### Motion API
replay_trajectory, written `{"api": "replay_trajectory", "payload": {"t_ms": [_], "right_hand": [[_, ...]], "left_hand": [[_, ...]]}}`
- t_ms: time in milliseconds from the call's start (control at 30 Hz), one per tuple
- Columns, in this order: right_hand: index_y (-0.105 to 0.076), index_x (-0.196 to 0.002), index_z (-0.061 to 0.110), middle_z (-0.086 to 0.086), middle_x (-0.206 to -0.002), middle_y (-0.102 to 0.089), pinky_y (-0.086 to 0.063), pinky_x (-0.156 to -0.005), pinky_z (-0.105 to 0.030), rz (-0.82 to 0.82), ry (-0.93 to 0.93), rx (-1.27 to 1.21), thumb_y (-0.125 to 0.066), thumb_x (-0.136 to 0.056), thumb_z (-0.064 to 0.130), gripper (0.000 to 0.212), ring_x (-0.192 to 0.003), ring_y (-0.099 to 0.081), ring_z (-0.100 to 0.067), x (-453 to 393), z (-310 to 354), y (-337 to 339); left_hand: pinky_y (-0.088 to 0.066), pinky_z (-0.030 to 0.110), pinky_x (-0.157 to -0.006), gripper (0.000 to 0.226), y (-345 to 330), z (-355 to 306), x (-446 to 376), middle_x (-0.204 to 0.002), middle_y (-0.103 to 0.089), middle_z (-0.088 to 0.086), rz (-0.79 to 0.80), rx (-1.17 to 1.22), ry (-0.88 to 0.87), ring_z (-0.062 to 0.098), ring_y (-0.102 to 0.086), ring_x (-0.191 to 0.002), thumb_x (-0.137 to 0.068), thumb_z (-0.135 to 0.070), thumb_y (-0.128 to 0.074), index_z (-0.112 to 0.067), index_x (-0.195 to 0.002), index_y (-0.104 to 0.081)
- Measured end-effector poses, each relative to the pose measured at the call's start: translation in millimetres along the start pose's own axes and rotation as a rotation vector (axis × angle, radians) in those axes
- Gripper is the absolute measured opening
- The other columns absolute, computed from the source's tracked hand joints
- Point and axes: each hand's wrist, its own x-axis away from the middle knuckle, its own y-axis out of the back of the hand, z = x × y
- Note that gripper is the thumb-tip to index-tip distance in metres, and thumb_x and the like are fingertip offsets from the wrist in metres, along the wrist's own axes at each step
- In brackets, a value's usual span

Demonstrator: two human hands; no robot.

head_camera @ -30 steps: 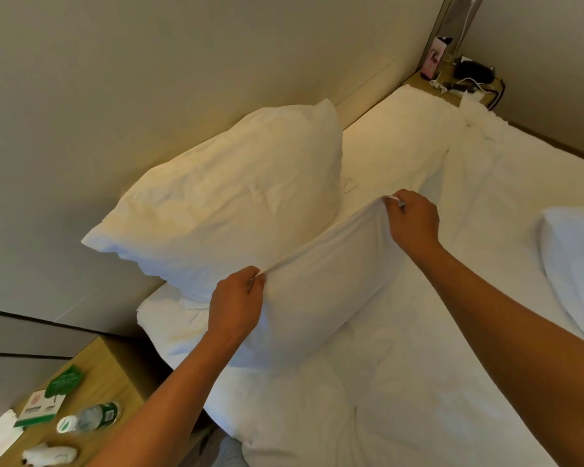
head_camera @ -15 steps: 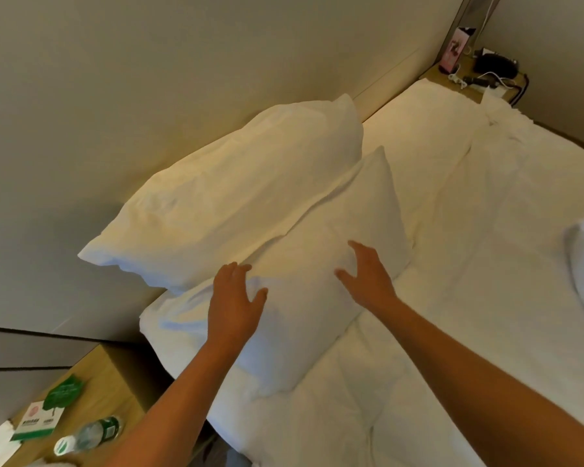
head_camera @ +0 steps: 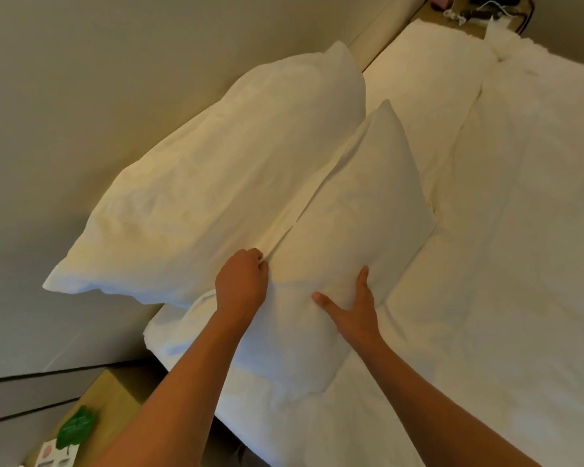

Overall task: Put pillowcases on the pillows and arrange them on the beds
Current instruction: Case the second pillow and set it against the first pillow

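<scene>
Two white cased pillows stand at the head of the bed point(head_camera: 506, 264). The rear pillow point(head_camera: 216, 183) leans against the beige wall. The front pillow point(head_camera: 361, 210) leans on the rear one, tilted. My left hand point(head_camera: 241, 281) is curled at the seam between the two pillows, fingers tucked into the fabric of the front pillow's near edge. Flat on the lower face of the front pillow lies my right hand point(head_camera: 351, 308), fingers spread.
A wooden nightstand point(head_camera: 115, 396) at lower left carries a green leaf-shaped card point(head_camera: 76, 426) and a leaflet point(head_camera: 56, 451). A far shelf with cables point(head_camera: 479, 11) sits at top right. White bedding covers the bed to the right.
Both hands let go of the front pillow's top edge, then dropped to its lower part. The pillow now leans on the rear one; the camera came closer.
</scene>
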Motion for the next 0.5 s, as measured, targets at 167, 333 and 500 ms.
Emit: {"api": "replay_trajectory", "payload": {"t_ms": [167, 333, 500], "right_hand": [[0.008, -0.165, 0.042, -0.007, -0.173, -0.018, -0.031, -0.125, -0.050, -0.120, 0.024, -0.016, -0.079, -0.061, 0.082, 0.142, -0.156, -0.028, -0.030, -14, 18, -28], [0.008, -0.164, 0.044, -0.008, -0.171, -0.023, -0.033, -0.122, -0.047, -0.174, 0.068, -0.059, -0.075, -0.059, 0.088, 0.141, -0.154, -0.033, -0.032, -34, 62, -48], [0.016, -0.161, 0.048, -0.018, -0.172, -0.014, -0.035, -0.119, -0.049, -0.141, 0.012, 0.013, -0.069, -0.057, 0.094, 0.142, -0.153, -0.032, -0.039, -55, 80, -69]], "left_hand": [[-0.037, 0.035, -0.062, 0.024, 20, 0, -13, -0.072, -0.055, 0.000, -0.108, 0.109, -0.127, 0.024, -0.053, -0.065, -0.103, -0.015, -0.046, -0.014, -0.080, -0.055], [-0.042, 0.041, -0.059, 0.025, 56, 4, -14, -0.066, -0.056, 0.005, -0.143, 0.222, -0.230, 0.026, -0.054, -0.061, -0.101, -0.009, -0.050, -0.008, -0.077, -0.054], [-0.037, 0.037, -0.061, 0.020, 73, 13, -35, -0.074, -0.056, 0.004, -0.094, 0.153, -0.242, 0.029, -0.056, -0.070, -0.101, -0.012, -0.050, -0.012, -0.081, -0.052]]}}
